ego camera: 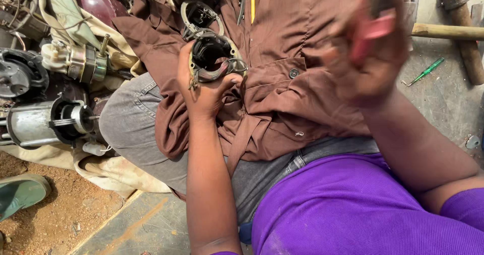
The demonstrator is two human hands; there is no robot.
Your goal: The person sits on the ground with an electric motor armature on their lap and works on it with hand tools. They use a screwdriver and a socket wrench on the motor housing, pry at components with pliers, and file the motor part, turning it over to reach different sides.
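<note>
Brown shirt [282, 88] covers the lap; on it the left hand [204, 86] has its fingers wrapped round a dark ring-shaped motor part [212, 58], around 11 o'clock. Looks like an inspection step — the right hand [370, 53] is blurred at 1 o'clock, pinching something pink [375, 29]. Next move probably needs a steadier hold.

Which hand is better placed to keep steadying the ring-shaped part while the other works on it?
Left, probably. The left hand already grips the ring part, holding it over the brown cloth. The right hand is raised off to the side, blurred, holding something pink, clear of the ring.
</note>
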